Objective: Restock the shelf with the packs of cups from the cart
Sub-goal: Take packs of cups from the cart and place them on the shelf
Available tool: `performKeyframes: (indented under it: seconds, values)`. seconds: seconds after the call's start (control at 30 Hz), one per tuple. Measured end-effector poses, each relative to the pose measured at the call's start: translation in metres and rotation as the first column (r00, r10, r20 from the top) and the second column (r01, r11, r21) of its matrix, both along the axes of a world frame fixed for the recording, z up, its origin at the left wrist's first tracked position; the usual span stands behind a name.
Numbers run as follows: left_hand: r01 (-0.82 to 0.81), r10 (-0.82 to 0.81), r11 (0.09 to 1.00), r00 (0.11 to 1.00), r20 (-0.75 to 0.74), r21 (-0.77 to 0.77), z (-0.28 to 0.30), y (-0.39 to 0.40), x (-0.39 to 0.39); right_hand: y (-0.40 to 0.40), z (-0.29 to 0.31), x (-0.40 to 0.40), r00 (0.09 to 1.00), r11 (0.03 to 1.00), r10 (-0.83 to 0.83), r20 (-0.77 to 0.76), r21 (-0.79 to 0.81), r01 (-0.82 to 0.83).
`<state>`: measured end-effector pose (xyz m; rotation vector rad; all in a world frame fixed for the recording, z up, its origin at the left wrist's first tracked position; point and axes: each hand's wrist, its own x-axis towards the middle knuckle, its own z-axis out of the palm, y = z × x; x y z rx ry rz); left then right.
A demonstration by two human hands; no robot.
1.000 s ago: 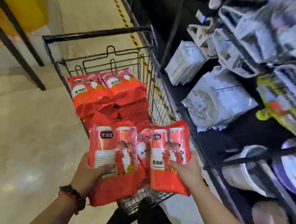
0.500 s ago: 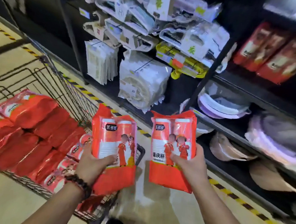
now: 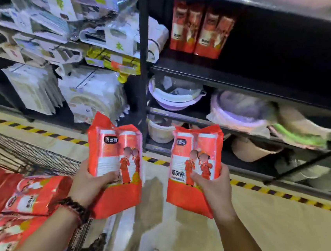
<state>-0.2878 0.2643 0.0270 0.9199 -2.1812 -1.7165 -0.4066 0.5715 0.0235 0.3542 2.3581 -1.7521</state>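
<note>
I hold two red packs of cups upright in front of the black shelf. My left hand (image 3: pixel 89 182) grips the lower part of the left pack (image 3: pixel 114 156). My right hand (image 3: pixel 213 187) grips the right pack (image 3: pixel 193 161). Two matching red packs (image 3: pixel 199 26) stand on the upper shelf board (image 3: pixel 246 82), with dark empty space to their right. The wire cart (image 3: pixel 25 151) sits at the lower left, with several more red packs (image 3: pixel 26 198) lying in it.
Lilac and beige plastic basins (image 3: pixel 173 97) fill the lower shelves. White paper goods (image 3: pixel 90 97) and boxed items crowd the left bay. A black upright post (image 3: pixel 142 61) divides the bays. Yellow-black tape (image 3: pixel 276 192) runs along the floor by the shelf base.
My view has swung right from the cart to the shelf. Both packs have come away from the cart and now face the shelf bay with the two red packs.
</note>
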Motion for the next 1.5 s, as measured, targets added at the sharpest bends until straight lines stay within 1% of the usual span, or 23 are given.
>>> performKeyframes:
  seconds: [0.13, 0.27, 0.33, 0.5, 0.6, 0.7, 0.9, 1.03, 1.23, 1.33, 1.5]
  values:
    - [0.065, -0.065, 0.998, 0.998, -0.025, 0.01, 0.014, 0.012, -0.028, 0.024, 0.011, -0.01, 0.996, 0.997, -0.082, -0.023, -0.003, 0.082]
    - [0.096, -0.094, 0.995, 0.991, -0.092, 0.024, 0.026, 0.018, -0.059, 0.029, 0.012, -0.029, 0.99, 0.99, -0.137, -0.045, -0.024, 0.136]
    - [0.117, -0.113, 0.993, 0.986, -0.124, 0.031, 0.027, 0.013, -0.077, 0.025, 0.013, -0.042, 0.989, 0.99, -0.138, -0.047, -0.032, 0.137]
    - [0.101, -0.097, 0.995, 0.982, -0.163, 0.014, 0.024, -0.01, -0.133, 0.005, 0.024, -0.085, 0.991, 0.995, -0.094, -0.091, -0.034, 0.092]
    - [0.096, -0.087, 0.994, 0.981, -0.171, 0.043, 0.028, -0.028, -0.171, -0.012, 0.035, -0.116, 0.986, 0.993, -0.118, -0.121, -0.024, 0.116]
    - [0.135, -0.121, 0.989, 0.974, -0.192, 0.061, 0.035, -0.047, -0.212, -0.032, 0.049, -0.146, 0.978, 0.988, -0.151, -0.142, -0.001, 0.152]
    - [0.216, -0.201, 0.976, 0.949, -0.243, 0.035, 0.05, -0.073, -0.287, -0.058, 0.072, -0.196, 0.964, 0.983, -0.182, -0.193, -0.017, 0.182]
    - [0.259, -0.238, 0.965, 0.934, -0.267, 0.044, 0.06, -0.076, -0.331, -0.064, 0.084, -0.227, 0.957, 0.977, -0.215, -0.193, -0.031, 0.213]
    - [0.32, -0.29, 0.945, 0.911, -0.293, 0.06, 0.067, -0.068, -0.395, -0.065, 0.086, -0.284, 0.94, 0.973, -0.232, -0.251, -0.059, 0.224]
    - [0.324, -0.285, 0.942, 0.908, -0.308, 0.083, 0.071, -0.062, -0.428, -0.064, 0.084, -0.317, 0.938, 0.973, -0.229, -0.259, -0.044, 0.225]
    - [0.306, -0.25, 0.942, 0.914, -0.32, 0.136, 0.075, -0.057, -0.479, -0.063, 0.085, -0.377, 0.937, 0.984, -0.18, -0.299, -0.038, 0.177]
